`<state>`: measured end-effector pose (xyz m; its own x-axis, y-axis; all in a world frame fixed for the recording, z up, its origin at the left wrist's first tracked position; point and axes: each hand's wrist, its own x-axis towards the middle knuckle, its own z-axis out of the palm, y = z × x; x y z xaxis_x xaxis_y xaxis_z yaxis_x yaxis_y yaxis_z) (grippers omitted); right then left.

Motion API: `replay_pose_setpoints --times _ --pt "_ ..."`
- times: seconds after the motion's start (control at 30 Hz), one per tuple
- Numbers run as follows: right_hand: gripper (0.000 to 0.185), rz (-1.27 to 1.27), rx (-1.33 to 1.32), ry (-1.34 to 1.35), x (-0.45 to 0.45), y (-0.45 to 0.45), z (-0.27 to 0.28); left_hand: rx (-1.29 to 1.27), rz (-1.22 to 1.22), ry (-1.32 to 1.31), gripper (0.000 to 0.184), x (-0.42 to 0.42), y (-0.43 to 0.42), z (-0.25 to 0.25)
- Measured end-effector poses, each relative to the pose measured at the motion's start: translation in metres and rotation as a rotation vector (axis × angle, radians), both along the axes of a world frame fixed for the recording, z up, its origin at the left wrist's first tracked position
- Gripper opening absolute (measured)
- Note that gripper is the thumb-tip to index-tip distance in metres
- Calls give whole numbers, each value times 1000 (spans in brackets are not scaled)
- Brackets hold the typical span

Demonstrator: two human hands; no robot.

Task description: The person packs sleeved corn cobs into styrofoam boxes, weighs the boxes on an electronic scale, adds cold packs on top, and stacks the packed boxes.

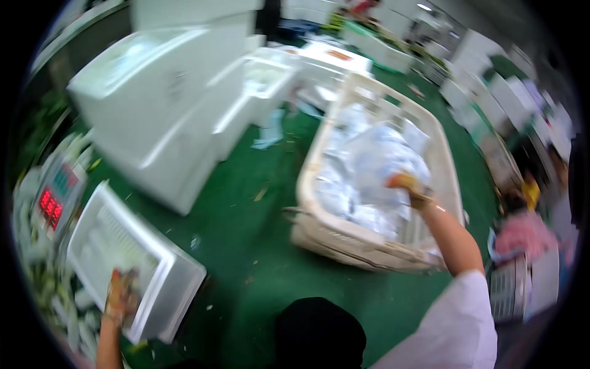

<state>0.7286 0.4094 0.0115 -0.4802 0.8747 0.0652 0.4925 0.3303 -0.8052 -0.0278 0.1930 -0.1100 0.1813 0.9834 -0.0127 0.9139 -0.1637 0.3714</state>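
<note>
My right hand, in an orange-and-yellow work glove, is closed on a clear, bluish-white plastic bag. The bag is over a large cream plastic basket that holds several similar white packets. At lower left, my gloved left hand is over the near end of a white plastic crate. Motion blur smears its fingers, so I cannot tell whether they touch the crate or what lies inside. Pale, blurred long shapes show in the crate.
A scale display with red digits stands at left, among pale green vegetables. White foam boxes are stacked behind the crate. A blue scrap lies on the green floor. People and more boxes are at right.
</note>
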Motion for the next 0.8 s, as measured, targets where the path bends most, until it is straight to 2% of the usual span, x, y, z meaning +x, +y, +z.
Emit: replay_pose_setpoints --times 0.03,0.1,0.17,0.23,0.27,0.33,0.37,0.4,0.43,0.47,0.5,0.53,0.57,0.6,0.67,0.73,0.77,0.8 --pt "25 -59 -67 78 -17 -11 32 -50 15 -159 51 -6 4 -9" --pt "27 -93 -144 250 -56 -33 86 -72 -30 -317 55 -22 3 -25" --pt "29 -5 -183 386 -113 -52 115 -178 -44 -29 49 6 1 54" --pt "33 147 -295 531 -188 -71 116 -491 164 -977 54 26 -1 94" --pt "35 248 -382 592 -236 -79 108 -348 189 -1121 52 50 -9 122" --pt "40 494 -566 666 -338 -90 79 -241 124 -1404 68 87 -30 155" --pt "43 665 -548 666 -393 -97 65 -117 138 -1524 73 97 -39 154" --pt "40 890 -190 595 -444 -100 63 13 144 -1637 78 104 -46 153" --pt "39 1053 177 590 -495 -103 61 -8 210 -1741 85 108 -52 160" --pt "40 1023 264 407 -527 -112 66 70 410 -1864 82 109 -52 159" --pt "42 1001 360 220 -559 -122 71 32 391 -2058 77 101 -58 154" --pt "43 755 21 -134 -574 -139 87 -7 365 -2253 72 92 -63 145" --pt "40 682 339 -176 -585 -146 99 111 412 -2307 67 81 -61 125" --pt "34 564 544 15 -594 -150 91 238 455 -2354 63 67 -59 104" --pt "26 488 588 259 -587 -179 111 256 401 -2442 60 37 -63 91" --pt "28 652 340 170 -567 -209 93 346 395 -2453 59 18 -63 86" --pt "34 692 216 77 -567 -222 67 413 413 -2476 58 22 -67 100" --pt "43 726 -2 96 -571 -221 37 410 421 -2454 59 22 -67 94"
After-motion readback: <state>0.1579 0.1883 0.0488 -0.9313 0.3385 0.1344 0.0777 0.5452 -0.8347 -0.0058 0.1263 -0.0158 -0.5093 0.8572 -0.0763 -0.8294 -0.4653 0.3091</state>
